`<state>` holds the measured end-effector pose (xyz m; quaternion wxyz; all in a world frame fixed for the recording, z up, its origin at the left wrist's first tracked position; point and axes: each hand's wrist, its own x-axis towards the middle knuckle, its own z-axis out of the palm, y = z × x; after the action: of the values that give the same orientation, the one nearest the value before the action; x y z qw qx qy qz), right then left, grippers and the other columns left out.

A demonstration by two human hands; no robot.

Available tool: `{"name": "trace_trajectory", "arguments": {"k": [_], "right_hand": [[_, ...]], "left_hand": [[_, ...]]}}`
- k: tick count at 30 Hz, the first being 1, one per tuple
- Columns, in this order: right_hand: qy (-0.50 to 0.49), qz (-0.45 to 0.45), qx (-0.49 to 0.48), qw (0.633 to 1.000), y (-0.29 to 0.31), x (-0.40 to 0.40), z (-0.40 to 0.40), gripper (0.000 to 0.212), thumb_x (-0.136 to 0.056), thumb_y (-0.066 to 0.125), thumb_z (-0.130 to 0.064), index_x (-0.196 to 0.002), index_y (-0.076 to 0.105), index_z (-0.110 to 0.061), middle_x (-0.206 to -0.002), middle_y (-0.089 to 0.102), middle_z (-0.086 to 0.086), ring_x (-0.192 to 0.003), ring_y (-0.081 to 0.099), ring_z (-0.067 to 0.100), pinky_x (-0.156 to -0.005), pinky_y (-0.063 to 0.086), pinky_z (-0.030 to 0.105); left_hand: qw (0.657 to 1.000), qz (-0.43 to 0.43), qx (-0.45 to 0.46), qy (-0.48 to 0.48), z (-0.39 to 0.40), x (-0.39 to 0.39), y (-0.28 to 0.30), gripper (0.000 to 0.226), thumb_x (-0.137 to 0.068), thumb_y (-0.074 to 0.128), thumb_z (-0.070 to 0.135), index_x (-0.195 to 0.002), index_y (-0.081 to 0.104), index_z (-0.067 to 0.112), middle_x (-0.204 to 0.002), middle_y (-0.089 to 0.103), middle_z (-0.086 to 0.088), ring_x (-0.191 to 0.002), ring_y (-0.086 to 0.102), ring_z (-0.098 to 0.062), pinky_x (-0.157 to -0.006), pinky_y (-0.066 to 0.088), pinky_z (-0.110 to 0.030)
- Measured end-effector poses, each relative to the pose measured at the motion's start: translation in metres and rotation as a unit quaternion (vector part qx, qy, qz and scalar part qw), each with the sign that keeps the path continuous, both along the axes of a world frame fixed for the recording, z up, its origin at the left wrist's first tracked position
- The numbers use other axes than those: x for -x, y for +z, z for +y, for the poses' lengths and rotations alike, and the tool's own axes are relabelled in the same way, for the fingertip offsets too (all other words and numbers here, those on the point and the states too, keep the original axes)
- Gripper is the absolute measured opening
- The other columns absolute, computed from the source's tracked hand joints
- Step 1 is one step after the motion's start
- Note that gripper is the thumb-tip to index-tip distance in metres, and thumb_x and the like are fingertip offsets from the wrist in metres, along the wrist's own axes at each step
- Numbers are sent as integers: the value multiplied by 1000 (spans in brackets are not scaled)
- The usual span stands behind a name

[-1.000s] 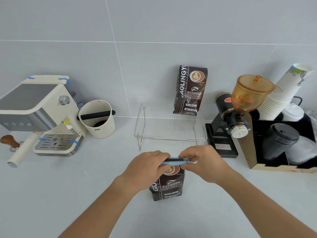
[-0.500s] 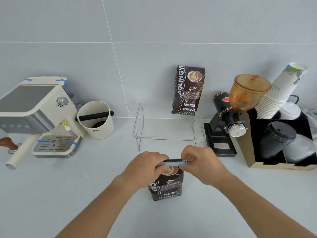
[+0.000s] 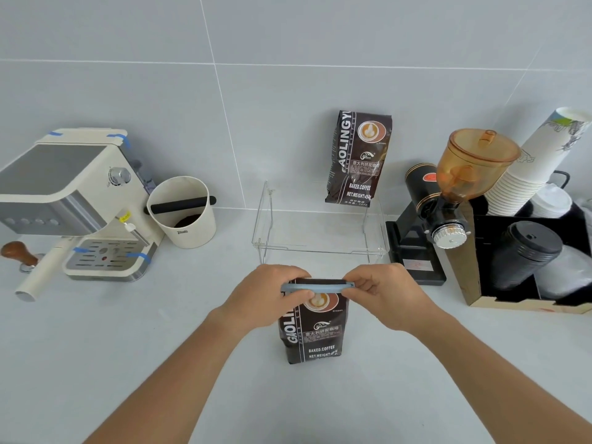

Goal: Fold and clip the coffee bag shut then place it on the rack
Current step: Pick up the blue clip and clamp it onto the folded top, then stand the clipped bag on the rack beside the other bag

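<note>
A dark brown coffee bag [image 3: 315, 334] stands upright on the counter in front of me, its top folded over. A long blue-grey clip [image 3: 320, 287] lies across the folded top. My left hand [image 3: 272, 296] pinches the clip's left end and the bag's top corner. My right hand [image 3: 381, 293] pinches the clip's right end. Behind the bag stands a clear acrylic rack [image 3: 320, 248], and a second coffee bag [image 3: 360, 158] rests on its back right part, leaning on the wall.
A cream espresso machine [image 3: 73, 200] and a knock box [image 3: 184, 213] stand at the left. A coffee grinder [image 3: 448, 200] with an amber hopper sits right of the rack. A black box [image 3: 519, 299] with paper cups [image 3: 531, 165] and lids fills the far right.
Both hands stay on the clip and the bag's top. The right fingers have shifted a little along the clip's right end. The camera has tilted slightly.
</note>
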<state>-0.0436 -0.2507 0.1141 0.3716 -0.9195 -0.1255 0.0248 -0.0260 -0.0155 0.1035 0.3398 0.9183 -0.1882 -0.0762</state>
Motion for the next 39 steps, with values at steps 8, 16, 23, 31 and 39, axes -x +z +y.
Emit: {"name": "trace_trajectory", "arguments": {"k": [8,16,23,31,39], "right_hand": [[-55,105,-131,984,-23,-1,-3,26,-79,75,-16,-102,69,-27,-96,71,-9,-83,67,1,-67,53,17],[-82,216,-170,958,-83,16,12,49,-74,77,-18,-116,57,-33,-113,70,-8,-104,67,11,-96,53,42],[-118,194,-144,963,-91,24,21,48,-80,73,-12,-117,53,-35,-110,69,-10,-97,62,-4,-79,48,15],[-132,166,-153,965,-80,16,27,46,-79,74,-14,-121,59,-27,-105,72,-18,-97,65,-2,-79,50,18],[-117,91,-168,975,-15,-9,32,42,-77,75,-16,-115,63,-31,-103,74,-13,-96,66,2,-80,50,22]], "left_hand": [[926,187,299,133,22,7,-43,38,-76,75,-5,-102,70,23,-96,79,6,-98,72,-12,-85,56,-22],[898,195,354,174,9,21,-61,38,-86,62,-8,-116,66,14,-117,73,0,-111,67,-13,-100,51,-33],[880,230,363,202,-6,58,-91,50,-91,59,2,-130,50,33,-114,73,19,-109,66,-2,-84,51,-11],[877,190,383,218,-6,48,-77,38,-91,60,3,-124,60,22,-107,74,21,-104,68,-2,-80,52,-11],[867,125,432,212,2,23,-19,35,-88,62,0,-112,64,25,-100,77,17,-95,72,-4,-75,55,-13]]}}
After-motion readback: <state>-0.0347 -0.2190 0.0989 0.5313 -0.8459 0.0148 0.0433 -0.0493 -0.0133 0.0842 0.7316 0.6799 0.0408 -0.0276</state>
